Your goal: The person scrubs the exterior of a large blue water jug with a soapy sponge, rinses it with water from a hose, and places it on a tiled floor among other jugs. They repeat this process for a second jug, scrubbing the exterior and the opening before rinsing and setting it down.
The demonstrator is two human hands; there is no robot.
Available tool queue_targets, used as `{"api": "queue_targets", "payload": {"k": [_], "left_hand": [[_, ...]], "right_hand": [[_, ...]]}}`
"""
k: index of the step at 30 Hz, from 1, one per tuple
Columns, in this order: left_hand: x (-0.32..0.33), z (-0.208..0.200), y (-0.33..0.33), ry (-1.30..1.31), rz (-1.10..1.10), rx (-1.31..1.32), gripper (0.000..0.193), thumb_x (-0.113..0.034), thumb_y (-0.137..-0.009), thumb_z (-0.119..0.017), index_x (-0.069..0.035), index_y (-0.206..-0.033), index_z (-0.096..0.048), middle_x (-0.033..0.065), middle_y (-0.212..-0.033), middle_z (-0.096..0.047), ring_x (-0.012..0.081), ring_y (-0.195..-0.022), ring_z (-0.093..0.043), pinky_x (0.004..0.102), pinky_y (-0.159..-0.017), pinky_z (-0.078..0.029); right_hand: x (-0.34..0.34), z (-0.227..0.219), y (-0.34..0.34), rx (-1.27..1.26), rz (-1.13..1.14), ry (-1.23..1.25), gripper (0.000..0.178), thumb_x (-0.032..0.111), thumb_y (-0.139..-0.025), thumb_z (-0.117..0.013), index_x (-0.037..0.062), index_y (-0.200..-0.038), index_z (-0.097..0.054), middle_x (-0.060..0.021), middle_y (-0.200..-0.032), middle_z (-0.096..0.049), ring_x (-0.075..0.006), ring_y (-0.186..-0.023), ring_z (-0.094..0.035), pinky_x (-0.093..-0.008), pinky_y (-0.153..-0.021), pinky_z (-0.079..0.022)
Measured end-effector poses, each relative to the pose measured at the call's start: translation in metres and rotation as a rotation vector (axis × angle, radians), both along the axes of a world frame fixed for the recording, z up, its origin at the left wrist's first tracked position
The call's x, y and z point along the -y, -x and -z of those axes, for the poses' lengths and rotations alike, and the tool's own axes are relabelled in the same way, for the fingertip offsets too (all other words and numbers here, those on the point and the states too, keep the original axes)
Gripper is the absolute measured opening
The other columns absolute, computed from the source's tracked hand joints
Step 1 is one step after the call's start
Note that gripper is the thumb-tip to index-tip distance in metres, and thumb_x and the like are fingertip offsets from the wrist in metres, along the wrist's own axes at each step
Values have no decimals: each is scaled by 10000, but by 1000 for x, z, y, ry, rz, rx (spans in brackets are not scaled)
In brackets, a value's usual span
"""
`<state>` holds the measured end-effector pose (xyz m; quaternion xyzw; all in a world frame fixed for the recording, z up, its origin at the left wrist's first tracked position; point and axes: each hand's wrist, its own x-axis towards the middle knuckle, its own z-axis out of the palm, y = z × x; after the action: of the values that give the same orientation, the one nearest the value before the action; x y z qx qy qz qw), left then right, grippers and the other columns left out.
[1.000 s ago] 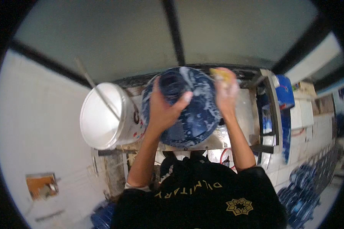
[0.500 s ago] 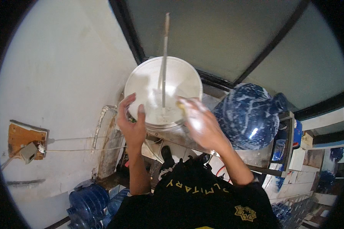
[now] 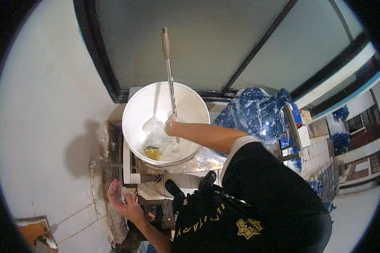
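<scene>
In a white bucket (image 3: 133, 145) stands a long metal rod (image 3: 170, 74) with a beige-grey grip at its top; its lower end is hidden in the foam. My right hand (image 3: 172, 125) is closed around the shaft, inside the bucket's opening. White suds (image 3: 156, 130) cover the bottom, and a yellow and green sponge (image 3: 153, 153) lies among them near the bucket's near side. My left hand (image 3: 124, 203) is below and left of the bucket, away from it, fingers apart and holding nothing; they look wet.
A blue water jug (image 3: 253, 116) streaked with suds lies on its side right of the bucket, on a metal-topped stand (image 3: 198, 163). Behind is a dark-framed glass panel (image 3: 190, 46); a white wall (image 3: 42, 126) closes off the left. My feet (image 3: 175, 188) are beneath the stand's near edge.
My right hand has let go of the sponge, now in the bucket, and grips the rod. My left hand has moved from the bucket rim down and left. The view has shifted.
</scene>
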<state>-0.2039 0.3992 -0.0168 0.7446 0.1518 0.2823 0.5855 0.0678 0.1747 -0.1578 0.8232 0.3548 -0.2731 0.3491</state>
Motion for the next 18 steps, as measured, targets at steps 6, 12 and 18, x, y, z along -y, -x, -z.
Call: {"api": "queue_targets", "payload": {"k": [6,12,18], "left_hand": [[24,-37,-42,-81,160,72,244,-34,-866,-532,23,-1103,-542,171,-1184,-581,264,-1083,-552,400,-975,-405],[111,-84,-97,-177,504,73,549,-195,-910,-601,-33,-1378,-365,193,-1376,-422,283,-1153,-530,397,-973,-405],[224,-132,-119,737,1208,-54,621,-429,-947,-502,-107,-1439,-302,132,-1406,-405,290,-1249,-470,425,-978,-453]], "right_hand": [[26,-225,105,175,150,-364,149,162,-789,-638,73,-857,-735,-129,-853,-718,-291,-804,-702,-398,-654,-541],[113,-322,206,471,650,-832,193,213,-901,-522,80,-976,-641,-146,-716,-652,-324,-704,-667,-428,-625,-524],[207,-313,313,623,673,-1196,166,204,-898,-512,78,-975,-589,-136,-828,-646,-347,-741,-638,-444,-658,-500]]}}
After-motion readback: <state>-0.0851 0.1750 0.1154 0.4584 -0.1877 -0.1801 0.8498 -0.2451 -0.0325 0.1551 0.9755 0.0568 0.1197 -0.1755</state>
